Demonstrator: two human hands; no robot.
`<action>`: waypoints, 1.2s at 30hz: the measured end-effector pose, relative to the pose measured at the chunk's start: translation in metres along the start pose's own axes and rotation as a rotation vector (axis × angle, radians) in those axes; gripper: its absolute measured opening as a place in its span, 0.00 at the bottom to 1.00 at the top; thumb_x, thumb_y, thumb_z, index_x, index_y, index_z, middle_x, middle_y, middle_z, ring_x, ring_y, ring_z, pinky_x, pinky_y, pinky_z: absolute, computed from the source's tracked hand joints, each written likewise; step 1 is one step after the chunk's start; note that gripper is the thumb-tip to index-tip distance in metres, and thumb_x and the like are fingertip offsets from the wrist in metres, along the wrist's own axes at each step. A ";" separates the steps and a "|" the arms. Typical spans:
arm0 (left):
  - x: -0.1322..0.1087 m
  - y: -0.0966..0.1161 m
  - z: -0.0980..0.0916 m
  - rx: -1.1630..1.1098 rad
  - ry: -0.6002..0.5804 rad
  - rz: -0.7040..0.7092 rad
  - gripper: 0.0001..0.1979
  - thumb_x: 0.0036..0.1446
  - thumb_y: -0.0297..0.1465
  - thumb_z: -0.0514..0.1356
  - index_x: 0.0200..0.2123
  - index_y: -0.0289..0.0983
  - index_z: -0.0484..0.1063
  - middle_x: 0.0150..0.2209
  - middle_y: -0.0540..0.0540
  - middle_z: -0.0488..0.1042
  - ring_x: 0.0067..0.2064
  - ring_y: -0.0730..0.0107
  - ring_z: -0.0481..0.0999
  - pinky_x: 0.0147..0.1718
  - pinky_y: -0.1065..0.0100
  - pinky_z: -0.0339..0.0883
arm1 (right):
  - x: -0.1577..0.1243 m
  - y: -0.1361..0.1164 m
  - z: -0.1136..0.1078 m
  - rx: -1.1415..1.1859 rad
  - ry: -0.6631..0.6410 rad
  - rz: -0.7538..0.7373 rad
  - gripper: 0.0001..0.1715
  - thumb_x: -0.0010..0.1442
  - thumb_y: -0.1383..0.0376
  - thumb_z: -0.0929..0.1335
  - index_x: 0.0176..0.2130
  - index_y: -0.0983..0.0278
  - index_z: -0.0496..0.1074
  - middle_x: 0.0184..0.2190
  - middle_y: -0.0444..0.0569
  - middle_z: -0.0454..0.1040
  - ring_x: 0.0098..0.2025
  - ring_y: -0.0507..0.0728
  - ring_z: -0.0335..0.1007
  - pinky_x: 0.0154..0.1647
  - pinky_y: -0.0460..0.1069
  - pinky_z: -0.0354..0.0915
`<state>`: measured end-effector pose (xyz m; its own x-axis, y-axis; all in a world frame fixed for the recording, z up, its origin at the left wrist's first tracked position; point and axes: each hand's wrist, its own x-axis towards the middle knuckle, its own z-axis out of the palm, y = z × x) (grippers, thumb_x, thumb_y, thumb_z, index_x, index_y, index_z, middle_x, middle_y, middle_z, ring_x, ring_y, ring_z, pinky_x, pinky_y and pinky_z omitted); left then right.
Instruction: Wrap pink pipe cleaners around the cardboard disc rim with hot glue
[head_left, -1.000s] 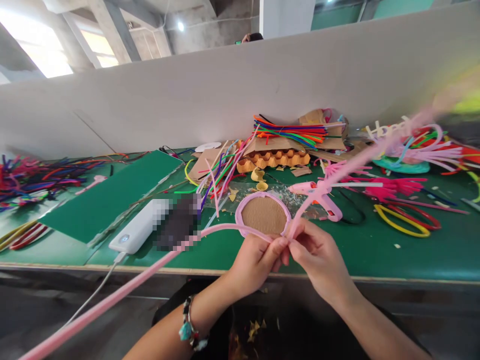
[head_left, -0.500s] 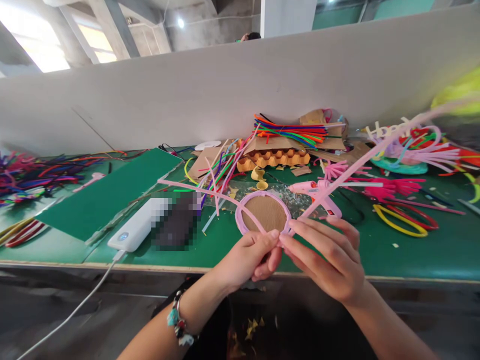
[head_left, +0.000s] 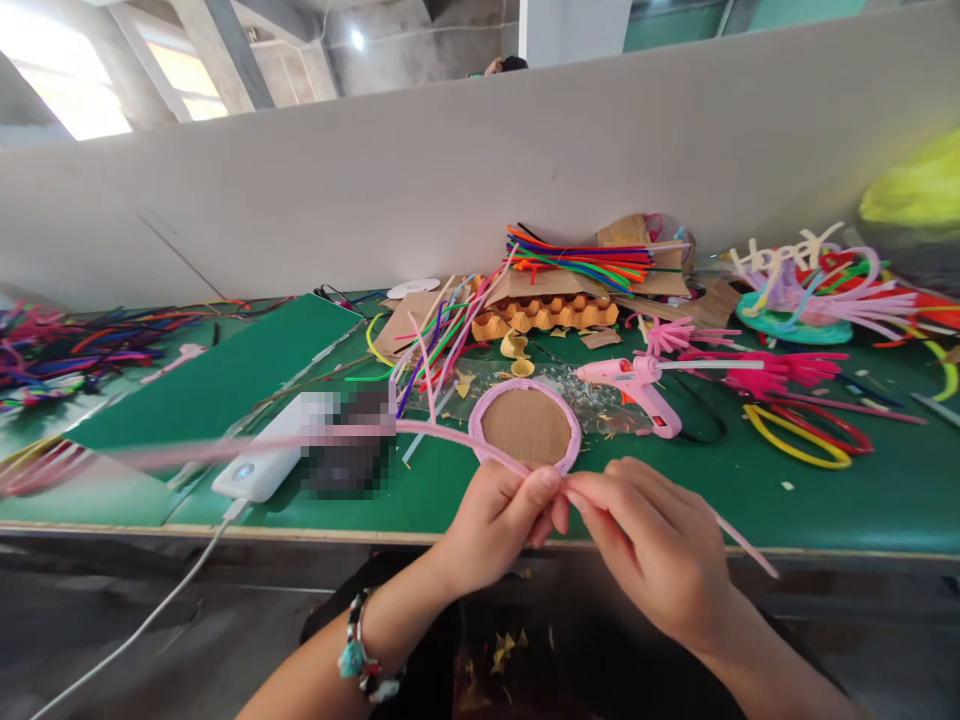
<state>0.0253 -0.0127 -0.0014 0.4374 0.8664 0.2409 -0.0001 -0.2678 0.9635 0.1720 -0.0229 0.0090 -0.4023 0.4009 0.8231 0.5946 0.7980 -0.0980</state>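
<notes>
One round cardboard disc (head_left: 526, 425) is seen near the front edge of the green surface (head_left: 862, 500), its rim wrapped in one pink pipe cleaner (head_left: 435, 432). Whether the disc lies flat or is lifted slightly cannot be told.

Two hands are counted, both at the near rim of the disc and touching each other at the fingertips. The left hand (head_left: 499, 510) is closed, thumb and forefinger pinched on the pink pipe cleaner right where it leaves the disc. The right hand (head_left: 652, 545) is closed as well, its fingers pressed together on the same strand just right of the disc's near edge.

Two pink tails are seen leaving the pinch. A long one sweeps away to the left of the disc, blurred. A short one pokes out beyond the right hand, to the right of the disc and nearer than it.

One pink glue gun (head_left: 637, 385) is laid just right of the disc. One white power bank (head_left: 262, 460) is set to the left of the disc, with one white cable (head_left: 135, 630) hanging from it. One egg tray (head_left: 551, 315) is placed behind the disc, and one bundle of coloured pipe cleaners (head_left: 592, 262) is stacked behind that. One yellow loop (head_left: 795, 440) is laid well to the right of the disc. One beaded bracelet (head_left: 360, 660) is worn on the left wrist.
</notes>
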 end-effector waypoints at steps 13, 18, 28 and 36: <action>0.003 -0.003 -0.016 0.574 0.140 0.526 0.24 0.59 0.42 0.47 0.17 0.35 0.66 0.14 0.50 0.65 0.18 0.77 0.62 0.22 0.73 0.54 | -0.001 -0.001 0.009 1.102 -0.490 0.872 0.20 0.58 0.54 0.57 0.22 0.63 0.58 0.13 0.35 0.46 0.14 0.45 0.39 0.13 0.43 0.44; 0.004 -0.005 -0.003 0.046 0.115 -0.024 0.27 0.55 0.49 0.47 0.14 0.36 0.61 0.08 0.56 0.53 0.12 0.82 0.49 0.12 0.75 0.44 | -0.010 0.008 0.012 0.263 -0.057 0.269 0.07 0.59 0.67 0.61 0.40 0.62 0.65 0.24 0.43 0.70 0.24 0.48 0.64 0.23 0.42 0.59; 0.005 -0.004 -0.002 -0.284 0.104 -0.190 0.26 0.50 0.50 0.53 0.13 0.35 0.61 0.07 0.58 0.51 0.10 0.85 0.46 0.11 0.76 0.39 | -0.004 0.010 0.006 0.116 -0.108 0.093 0.08 0.60 0.71 0.60 0.33 0.65 0.67 0.25 0.45 0.69 0.26 0.48 0.65 0.27 0.43 0.60; 0.003 -0.008 -0.003 -0.319 -0.102 -0.075 0.27 0.52 0.50 0.52 0.14 0.34 0.62 0.07 0.57 0.52 0.10 0.85 0.47 0.11 0.76 0.41 | 0.000 0.013 0.002 1.115 -0.506 0.580 0.17 0.60 0.58 0.59 0.24 0.63 0.60 0.17 0.37 0.52 0.17 0.45 0.47 0.16 0.41 0.50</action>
<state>0.0240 -0.0061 -0.0082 0.5347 0.8277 0.1702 -0.2384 -0.0454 0.9701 0.1783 -0.0115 0.0068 -0.6420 0.7288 0.2383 -0.0145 0.2992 -0.9541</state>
